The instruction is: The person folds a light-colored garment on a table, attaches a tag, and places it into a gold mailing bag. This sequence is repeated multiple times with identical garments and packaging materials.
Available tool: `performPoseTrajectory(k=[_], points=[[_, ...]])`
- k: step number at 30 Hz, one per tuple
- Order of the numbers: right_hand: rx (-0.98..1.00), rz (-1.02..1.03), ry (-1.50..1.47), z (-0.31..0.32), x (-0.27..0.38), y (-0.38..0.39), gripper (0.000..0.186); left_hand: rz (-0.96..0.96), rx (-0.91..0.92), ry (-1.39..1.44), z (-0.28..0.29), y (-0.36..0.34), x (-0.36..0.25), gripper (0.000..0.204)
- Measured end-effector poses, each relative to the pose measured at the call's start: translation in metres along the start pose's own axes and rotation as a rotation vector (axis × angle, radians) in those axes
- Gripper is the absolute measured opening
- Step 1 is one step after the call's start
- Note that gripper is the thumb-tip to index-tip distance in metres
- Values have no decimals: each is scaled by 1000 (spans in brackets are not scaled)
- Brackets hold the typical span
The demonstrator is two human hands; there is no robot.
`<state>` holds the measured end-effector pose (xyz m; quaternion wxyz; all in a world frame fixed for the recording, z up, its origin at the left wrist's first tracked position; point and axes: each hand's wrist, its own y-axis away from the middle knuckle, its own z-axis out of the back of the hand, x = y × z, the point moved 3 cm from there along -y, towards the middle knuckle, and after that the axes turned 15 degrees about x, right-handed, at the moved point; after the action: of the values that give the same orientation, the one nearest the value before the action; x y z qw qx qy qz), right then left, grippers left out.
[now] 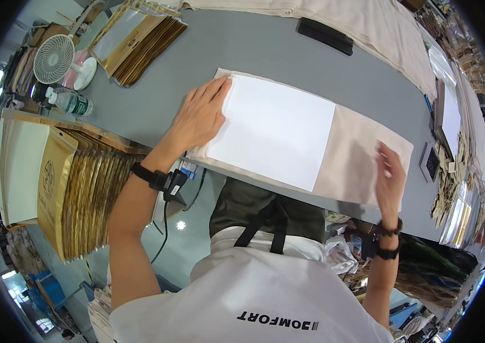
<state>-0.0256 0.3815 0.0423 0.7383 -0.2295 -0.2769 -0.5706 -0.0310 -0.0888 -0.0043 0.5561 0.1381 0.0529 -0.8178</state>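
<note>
A white rectangular sheet point(276, 128) lies on a longer piece of beige cloth point(348, 154) on the grey table. The cloth shows as a thin border along the sheet's left and near edges and reaches well past it on the right. My left hand point(201, 114) rests flat on the left border, fingers stretched along it, fingertips at the sheet's far left corner. Over the cloth's right end is my right hand point(390, 177), slightly blurred, with its fingers loosely bent and apart. Nothing shows in it, and whether it touches the cloth is unclear.
Gold packages lie stacked point(139, 43) at the far left, and more fill a box point(19, 166) below. A fan point(56, 60) and a bottle point(71, 102) stand nearby. A black bar point(325, 36) lies toward the back, before spread beige fabric point(385, 43). Tags point(452, 188) lie right.
</note>
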Motion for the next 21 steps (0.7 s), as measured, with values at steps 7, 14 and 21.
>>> performPoseTrajectory(k=[7,14,21], points=[[-180,-387,780,52,-147,94,44,66,-29,-54,-12,-8,-9,70],[-283,-248,-461,60,-90,46,28,92,38,-35,-12,-5,-5,76],[-76,40,-623,-7,105,-43,27,111,20,-31,-13,-5,-8,76]])
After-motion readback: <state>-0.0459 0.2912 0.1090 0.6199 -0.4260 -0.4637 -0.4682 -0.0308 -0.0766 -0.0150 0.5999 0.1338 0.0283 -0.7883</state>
